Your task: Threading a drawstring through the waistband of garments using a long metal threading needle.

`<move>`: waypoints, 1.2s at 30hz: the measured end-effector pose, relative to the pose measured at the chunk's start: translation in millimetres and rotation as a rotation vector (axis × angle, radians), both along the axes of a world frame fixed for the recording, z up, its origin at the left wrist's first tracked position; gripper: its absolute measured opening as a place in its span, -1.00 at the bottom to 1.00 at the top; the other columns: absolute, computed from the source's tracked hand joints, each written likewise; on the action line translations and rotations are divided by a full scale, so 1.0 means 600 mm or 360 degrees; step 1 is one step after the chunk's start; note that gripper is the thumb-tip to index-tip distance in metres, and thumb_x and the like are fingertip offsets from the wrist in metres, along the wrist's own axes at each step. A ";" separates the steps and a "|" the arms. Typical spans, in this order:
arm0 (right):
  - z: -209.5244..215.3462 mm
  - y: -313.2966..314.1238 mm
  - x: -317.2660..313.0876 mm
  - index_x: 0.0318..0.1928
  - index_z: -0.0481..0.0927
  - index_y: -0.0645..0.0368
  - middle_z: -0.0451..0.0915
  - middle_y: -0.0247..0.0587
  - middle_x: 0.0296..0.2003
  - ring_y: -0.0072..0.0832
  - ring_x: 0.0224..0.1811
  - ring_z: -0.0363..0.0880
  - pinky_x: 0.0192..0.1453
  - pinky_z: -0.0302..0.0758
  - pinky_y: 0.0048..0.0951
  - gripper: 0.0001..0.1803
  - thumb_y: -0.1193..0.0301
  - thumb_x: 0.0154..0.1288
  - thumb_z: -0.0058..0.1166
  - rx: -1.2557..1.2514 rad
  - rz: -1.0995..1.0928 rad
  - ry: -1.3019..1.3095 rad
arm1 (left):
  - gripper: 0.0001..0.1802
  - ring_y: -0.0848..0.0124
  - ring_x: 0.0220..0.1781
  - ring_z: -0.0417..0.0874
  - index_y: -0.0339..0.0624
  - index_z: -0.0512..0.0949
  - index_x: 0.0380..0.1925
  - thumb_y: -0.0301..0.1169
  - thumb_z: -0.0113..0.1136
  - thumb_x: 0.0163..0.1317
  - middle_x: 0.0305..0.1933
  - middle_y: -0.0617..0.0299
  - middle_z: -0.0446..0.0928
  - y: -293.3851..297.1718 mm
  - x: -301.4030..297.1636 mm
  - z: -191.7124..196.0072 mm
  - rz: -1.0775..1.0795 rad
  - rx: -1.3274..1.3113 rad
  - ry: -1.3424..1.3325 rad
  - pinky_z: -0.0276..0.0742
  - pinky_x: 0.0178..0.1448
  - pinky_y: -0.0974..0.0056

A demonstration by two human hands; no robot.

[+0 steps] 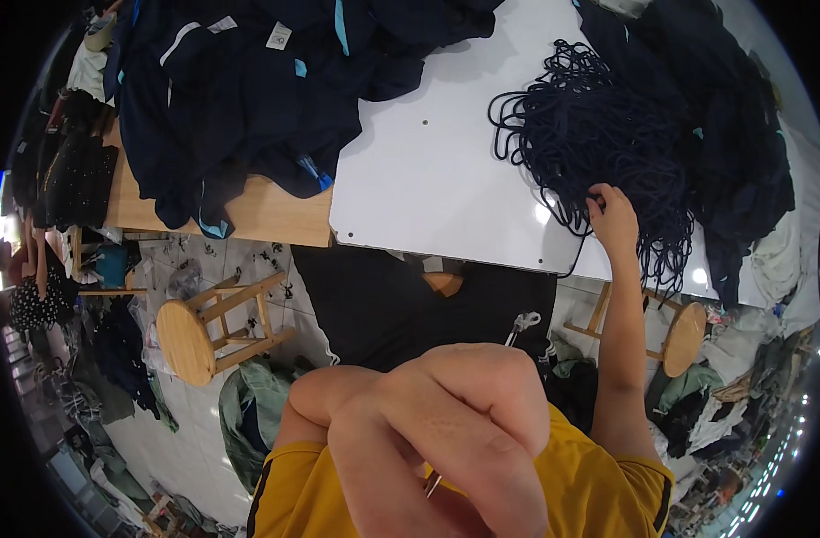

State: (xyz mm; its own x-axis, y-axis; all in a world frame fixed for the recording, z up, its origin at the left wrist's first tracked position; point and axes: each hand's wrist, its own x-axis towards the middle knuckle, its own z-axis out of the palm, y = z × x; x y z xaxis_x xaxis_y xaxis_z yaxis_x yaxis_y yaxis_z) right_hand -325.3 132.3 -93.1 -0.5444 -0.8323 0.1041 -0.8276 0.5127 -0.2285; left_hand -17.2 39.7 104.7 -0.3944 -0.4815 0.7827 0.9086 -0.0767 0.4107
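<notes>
My left hand [446,421] is raised close to the camera, in a fist. It grips a thin metal tool [521,323] whose clip-like tip pokes out above the knuckles. My right hand [614,220] reaches out to the white tabletop [428,170]. Its fingers are curled into the near edge of a tangled pile of dark navy cords [598,134], pinching a strand. A loose strand hangs off the table edge beside my wrist.
Heaps of dark navy garments [239,99] cover the left and far right of the table. A wooden bench top [266,215] adjoins the white board. Two round wooden stools [190,336] [683,336] stand on the floor amid scattered clothes.
</notes>
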 end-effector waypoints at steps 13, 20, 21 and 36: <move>0.063 -0.037 0.126 -0.19 0.68 0.19 0.62 -0.24 -0.24 -0.54 -0.22 0.56 -0.18 0.46 -0.61 -0.76 0.68 0.14 0.13 -0.1399 0.0129 -0.0460 | -0.83 0.53 -0.42 0.49 -0.12 0.67 -0.44 -0.27 0.31 0.17 -0.36 0.31 0.63 -0.019 -0.016 0.020 -0.0849 0.0055 -0.0486 0.25 -0.33 0.47; 0.137 -0.083 0.317 -0.30 0.64 0.18 0.65 -0.10 -0.16 -0.28 -0.34 0.64 -0.33 0.56 -0.47 -0.76 0.64 -0.07 0.20 -0.1576 0.1142 -0.1097 | -0.80 0.50 -0.52 0.22 -0.04 0.45 -0.32 -0.20 -0.03 0.40 -0.40 0.29 0.44 0.002 0.022 -0.048 0.0161 0.0822 -0.0694 0.18 -0.44 0.43; 0.139 -0.083 0.322 -0.28 0.65 0.17 0.64 -0.10 -0.15 -0.32 -0.36 0.64 -0.34 0.55 -0.48 -0.73 0.64 -0.10 0.24 -0.1641 0.1164 -0.1145 | -0.77 0.53 -0.50 0.24 -0.14 0.48 -0.20 -0.22 0.02 0.37 -0.34 0.25 0.45 -0.009 0.038 -0.085 0.0571 0.0649 -0.0864 0.13 -0.46 0.51; 0.166 -0.023 0.384 -0.24 0.52 0.12 0.53 -0.27 -0.15 -0.30 -0.27 0.57 -0.27 0.50 -0.39 -0.84 0.53 0.14 0.13 -0.0769 0.2087 -0.2408 | -0.58 0.57 -0.60 0.26 -0.11 0.39 0.04 -0.25 0.22 0.23 -0.54 0.31 0.36 -0.031 0.047 -0.223 -0.0169 0.1356 -0.1322 0.17 -0.57 0.48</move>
State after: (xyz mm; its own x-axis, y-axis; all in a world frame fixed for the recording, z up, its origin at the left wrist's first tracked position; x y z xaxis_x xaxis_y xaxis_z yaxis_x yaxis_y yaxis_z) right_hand -94.9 118.2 6.7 0.3781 -0.7632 0.5241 0.3620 -0.3992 -0.8424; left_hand 11.1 21.4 -29.3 -0.6981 -0.6564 -0.2860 0.3620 -0.6682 0.6499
